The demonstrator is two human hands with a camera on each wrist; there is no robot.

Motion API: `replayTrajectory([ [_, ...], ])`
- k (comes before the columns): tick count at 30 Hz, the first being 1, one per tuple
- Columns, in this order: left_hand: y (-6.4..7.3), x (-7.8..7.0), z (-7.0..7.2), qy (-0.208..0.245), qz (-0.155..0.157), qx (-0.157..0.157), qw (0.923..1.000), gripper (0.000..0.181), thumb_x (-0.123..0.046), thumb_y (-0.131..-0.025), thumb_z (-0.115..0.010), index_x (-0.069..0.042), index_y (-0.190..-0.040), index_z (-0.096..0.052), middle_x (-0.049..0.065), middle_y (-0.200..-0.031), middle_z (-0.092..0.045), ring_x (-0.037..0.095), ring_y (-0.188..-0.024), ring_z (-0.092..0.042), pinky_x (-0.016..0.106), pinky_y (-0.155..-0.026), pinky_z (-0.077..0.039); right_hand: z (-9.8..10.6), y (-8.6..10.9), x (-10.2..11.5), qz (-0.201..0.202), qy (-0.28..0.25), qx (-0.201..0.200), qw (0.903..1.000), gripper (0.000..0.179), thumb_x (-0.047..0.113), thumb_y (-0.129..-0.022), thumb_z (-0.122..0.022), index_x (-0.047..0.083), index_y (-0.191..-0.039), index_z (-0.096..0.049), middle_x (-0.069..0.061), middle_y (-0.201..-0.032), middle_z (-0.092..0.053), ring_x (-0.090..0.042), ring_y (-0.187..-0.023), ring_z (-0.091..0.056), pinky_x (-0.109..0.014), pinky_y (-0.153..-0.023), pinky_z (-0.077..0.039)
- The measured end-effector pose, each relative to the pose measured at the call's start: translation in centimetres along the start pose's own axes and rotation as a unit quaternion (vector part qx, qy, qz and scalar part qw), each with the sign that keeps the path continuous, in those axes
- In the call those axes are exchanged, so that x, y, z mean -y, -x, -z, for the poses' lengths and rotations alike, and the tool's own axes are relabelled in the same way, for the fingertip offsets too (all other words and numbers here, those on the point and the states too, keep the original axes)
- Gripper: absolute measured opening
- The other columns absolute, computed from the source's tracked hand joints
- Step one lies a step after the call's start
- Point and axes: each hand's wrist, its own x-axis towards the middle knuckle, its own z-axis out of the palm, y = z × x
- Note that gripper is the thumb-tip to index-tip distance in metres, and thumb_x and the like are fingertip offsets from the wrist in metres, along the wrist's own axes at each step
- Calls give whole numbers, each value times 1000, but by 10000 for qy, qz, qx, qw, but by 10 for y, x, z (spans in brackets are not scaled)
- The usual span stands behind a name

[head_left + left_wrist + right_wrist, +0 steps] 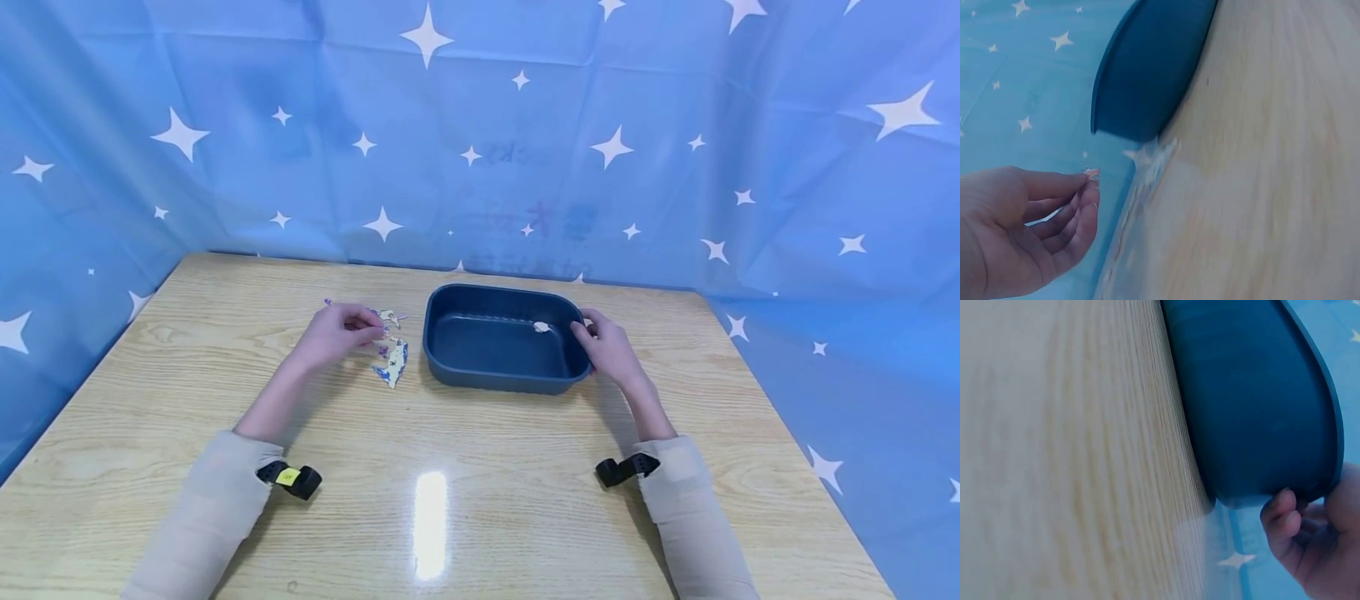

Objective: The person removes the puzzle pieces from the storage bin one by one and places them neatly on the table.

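Note:
My left hand (337,335) is above the table left of a dark blue plastic bin (504,382). In the left wrist view its thumb and forefinger pinch a small pale and pinkish scrap (1091,174), too small to make out its kind. Below and beside these fingers lie torn, printed scraps (395,360) in cream, blue and purple, partly hidden by the hand. My right hand (609,350) grips the bin's right end, thumb over the rim and fingers curled against the outer wall. Inside the bin lies one small white scrap (542,327).
The wooden table (360,483) ends at the back against a blue curtain (420,150) with white stars. A black strap with a camera (296,479) sits on the left wrist, another camera (618,472) on the right. Light glares off the table's front middle.

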Motion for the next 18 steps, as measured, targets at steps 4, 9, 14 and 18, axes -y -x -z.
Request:
replayTrajectory([
  [4, 5, 10, 11, -291, 322, 57, 9990, 16, -10, -96, -69, 4, -105, -70, 14, -94, -70, 23, -80, -65, 30, -68, -55, 1, 0, 1, -8, 11, -32, 10000, 39, 22, -107, -51, -1, -138, -53, -19, -79, -61, -28, -43, -57, -42, -44, -52],
  [9, 9, 15, 17, -387, 686, 171, 9967, 17, -7, -97, -67, 7, -106, -69, 14, -89, -69, 20, -75, -65, 28, -65, -54, 1, 0, 1, -44, 64, -39, 10000, 39, 21, -107, -51, -3, -138, -52, -18, -78, -61, -21, -40, -55, -40, -44, -51],
  [14, 10, 18, 18, -425, 715, 221, 9963, 17, -6, -97, -66, 8, -106, -68, 14, -89, -68, 19, -74, -65, 27, -65, -54, 1, -1, 0, 10, 66, -19, 10000, 40, 20, -107, -50, -4, -138, -52, -18, -77, -60, -19, -38, -54, -40, -43, -50],
  [18, 10, 18, 17, -514, 657, 232, 9962, 18, -7, -97, -67, 8, -105, -69, 15, -89, -69, 18, -75, -65, 27, -66, -55, 1, -1, 0, 21, 68, 5, 10000, 40, 20, -107, -50, -4, -139, -51, -18, -77, -60, -19, -38, -54, -40, -44, -50],
])
